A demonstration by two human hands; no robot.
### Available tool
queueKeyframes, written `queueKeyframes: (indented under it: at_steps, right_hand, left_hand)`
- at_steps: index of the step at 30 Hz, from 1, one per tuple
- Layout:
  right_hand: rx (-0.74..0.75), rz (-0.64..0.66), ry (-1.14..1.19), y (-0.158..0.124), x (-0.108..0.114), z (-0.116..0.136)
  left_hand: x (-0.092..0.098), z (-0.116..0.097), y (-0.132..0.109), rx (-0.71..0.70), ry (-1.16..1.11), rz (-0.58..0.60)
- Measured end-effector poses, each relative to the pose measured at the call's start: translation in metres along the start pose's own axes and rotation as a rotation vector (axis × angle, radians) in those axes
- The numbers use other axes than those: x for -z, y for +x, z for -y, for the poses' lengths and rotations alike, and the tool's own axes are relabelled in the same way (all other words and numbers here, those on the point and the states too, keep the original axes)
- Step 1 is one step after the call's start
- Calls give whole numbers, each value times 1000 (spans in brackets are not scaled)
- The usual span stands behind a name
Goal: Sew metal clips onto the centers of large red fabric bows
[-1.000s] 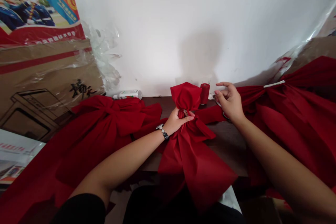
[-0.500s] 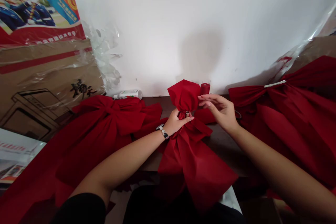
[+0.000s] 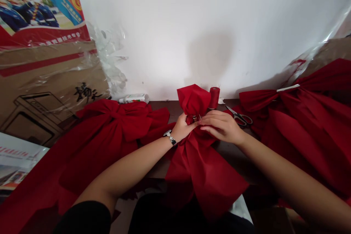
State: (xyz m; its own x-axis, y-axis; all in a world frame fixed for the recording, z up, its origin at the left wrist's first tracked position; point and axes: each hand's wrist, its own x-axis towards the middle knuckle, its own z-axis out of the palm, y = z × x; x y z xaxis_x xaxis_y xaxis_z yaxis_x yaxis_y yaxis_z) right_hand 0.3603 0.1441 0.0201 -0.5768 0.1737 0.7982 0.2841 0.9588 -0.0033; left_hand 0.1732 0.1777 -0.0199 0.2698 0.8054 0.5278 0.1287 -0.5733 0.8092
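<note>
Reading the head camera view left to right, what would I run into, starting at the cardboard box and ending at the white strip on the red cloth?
Cardboard box, white bottle, left hand, red thread spool, scissors, white strip.

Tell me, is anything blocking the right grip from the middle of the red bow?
Nothing I can see blocks it. The right grip is at the gathered middle of the red bow, close beside the left grip, which holds the bow. The scissors and red spool sit farther back, out of the way.
</note>
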Motion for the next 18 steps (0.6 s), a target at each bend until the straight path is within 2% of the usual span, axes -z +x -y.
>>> queueKeyframes:
  at_steps: [5, 18]
  right_hand:
    - [19, 92, -5, 1, -1, 1]
    - [-3, 66, 37, -1, -1, 1]
  left_hand:
    - [1, 2, -1, -29, 35, 30]
    - [2, 4, -1, -75, 81, 40]
